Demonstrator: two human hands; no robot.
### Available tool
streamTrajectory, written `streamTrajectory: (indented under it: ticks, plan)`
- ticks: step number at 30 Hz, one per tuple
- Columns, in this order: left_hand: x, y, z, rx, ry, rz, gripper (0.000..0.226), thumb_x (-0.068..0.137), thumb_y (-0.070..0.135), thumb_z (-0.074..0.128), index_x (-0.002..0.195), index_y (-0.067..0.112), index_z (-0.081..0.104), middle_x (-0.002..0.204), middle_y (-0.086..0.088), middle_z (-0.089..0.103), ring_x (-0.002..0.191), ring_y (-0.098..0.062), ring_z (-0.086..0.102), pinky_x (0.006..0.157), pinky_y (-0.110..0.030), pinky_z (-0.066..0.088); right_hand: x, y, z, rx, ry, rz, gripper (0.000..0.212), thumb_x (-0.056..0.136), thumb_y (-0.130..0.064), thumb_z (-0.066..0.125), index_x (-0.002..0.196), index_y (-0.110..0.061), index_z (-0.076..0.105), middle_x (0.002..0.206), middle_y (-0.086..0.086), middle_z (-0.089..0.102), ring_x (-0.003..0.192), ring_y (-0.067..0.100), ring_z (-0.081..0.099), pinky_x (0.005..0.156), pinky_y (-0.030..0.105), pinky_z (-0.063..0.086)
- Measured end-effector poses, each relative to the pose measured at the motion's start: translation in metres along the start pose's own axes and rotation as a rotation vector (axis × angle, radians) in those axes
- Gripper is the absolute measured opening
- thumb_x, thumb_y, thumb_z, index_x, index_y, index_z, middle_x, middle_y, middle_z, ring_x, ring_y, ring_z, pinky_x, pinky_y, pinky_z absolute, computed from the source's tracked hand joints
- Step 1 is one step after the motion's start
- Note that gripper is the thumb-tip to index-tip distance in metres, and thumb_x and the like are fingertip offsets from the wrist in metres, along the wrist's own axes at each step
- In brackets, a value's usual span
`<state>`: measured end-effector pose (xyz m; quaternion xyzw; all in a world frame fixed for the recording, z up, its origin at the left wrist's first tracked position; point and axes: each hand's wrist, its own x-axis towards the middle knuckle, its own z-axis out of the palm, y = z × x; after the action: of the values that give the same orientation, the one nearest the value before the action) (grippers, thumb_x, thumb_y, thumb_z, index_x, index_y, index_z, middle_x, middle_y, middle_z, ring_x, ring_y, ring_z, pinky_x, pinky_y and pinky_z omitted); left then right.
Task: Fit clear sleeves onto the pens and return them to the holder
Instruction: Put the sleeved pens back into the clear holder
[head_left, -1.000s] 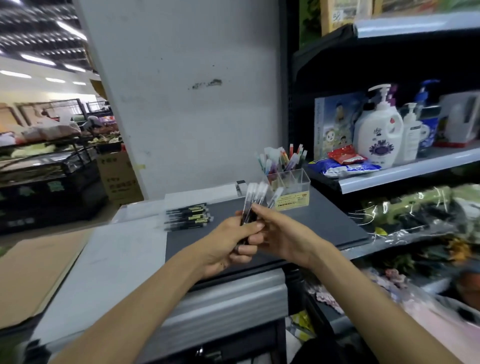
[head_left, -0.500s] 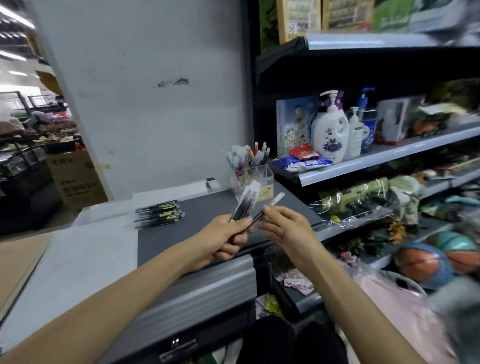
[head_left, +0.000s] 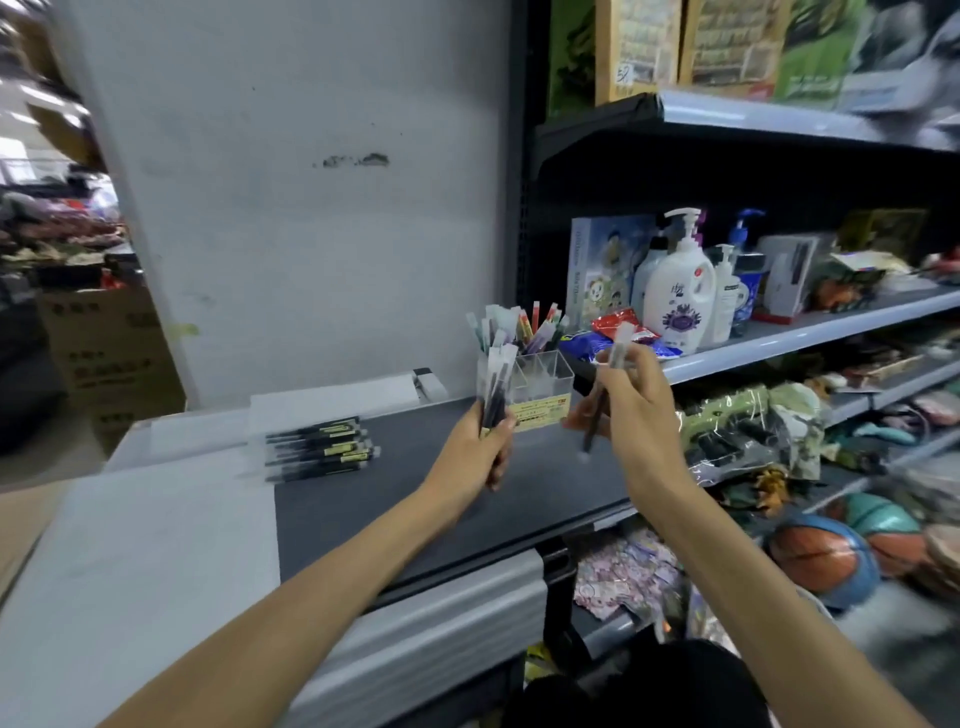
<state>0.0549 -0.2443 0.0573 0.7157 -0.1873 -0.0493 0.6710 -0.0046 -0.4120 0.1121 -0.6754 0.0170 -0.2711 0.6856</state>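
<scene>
My left hand (head_left: 488, 434) grips a bunch of black pens in clear sleeves (head_left: 496, 382), held upright just in front of the clear acrylic holder (head_left: 543, 384). My right hand (head_left: 631, 400) holds a single sleeved pen (head_left: 608, 384) upright, to the right of the holder. The holder stands on the dark counter (head_left: 415, 483) and has several sleeved coloured pens (head_left: 511, 327) sticking out of its back compartments. A row of black pens (head_left: 319, 452) lies flat on the counter to the left.
A white pillar (head_left: 311, 208) rises behind the counter. Shelves to the right carry pump bottles (head_left: 678, 291), snack packs and toys; basketballs (head_left: 826, 558) sit low on the right. Cardboard boxes (head_left: 104, 353) stand at the far left.
My hands have separated: the right drew one sleeved pen out of the bunch and lifted it up and right. The left hand moved the bunch up towards the holder. The view panned right.
</scene>
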Motion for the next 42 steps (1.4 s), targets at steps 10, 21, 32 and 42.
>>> streamTrajectory:
  ticks: [10,21,32,42]
  plan:
    - [0.029,-0.044,-0.008,0.069,-0.010,0.238,0.021,0.106,0.008,0.051,0.115,0.025,0.057,0.077,0.008,0.057,0.063,0.001,0.054,0.055,-0.017,0.046,0.046,0.012,0.070,-0.648,-0.176,-0.156,0.025,0.103,-0.051,0.054,0.102,-0.028,0.064,0.092,-0.002,0.070,0.090,0.028,0.065,0.081,0.044,0.052]
    - [0.037,-0.053,-0.013,-0.095,0.115,0.126,0.019,0.106,0.033,0.058,0.094,0.020,0.051,0.062,0.011,0.043,0.052,-0.008,0.036,0.049,-0.023,0.033,0.063,0.042,0.076,-0.315,-0.082,-0.051,0.033,0.106,-0.043,0.045,0.090,-0.024,0.066,0.066,-0.015,0.058,0.062,0.004,0.052,0.060,0.026,0.043]
    - [0.061,-0.056,-0.022,-0.425,0.314,-0.050,0.019,0.103,0.033,0.054,0.096,0.016,0.050,0.059,0.007,0.039,0.043,-0.010,0.024,0.037,-0.020,0.021,0.112,0.028,0.035,-0.430,-0.099,-0.244,0.025,0.111,-0.033,0.047,0.090,-0.023,0.056,0.056,-0.025,0.047,0.051,-0.002,0.043,0.051,0.014,0.036]
    - [0.076,-0.057,-0.021,-0.269,0.471,0.095,0.016,0.107,0.032,0.054,0.103,0.016,0.053,0.076,-0.006,0.046,0.049,-0.009,0.032,0.040,-0.019,0.029,0.139,0.061,0.068,-0.721,-0.221,-0.238,0.017,0.107,-0.025,0.058,0.101,-0.010,0.052,0.081,-0.001,0.057,0.069,0.015,0.051,0.060,0.033,0.040]
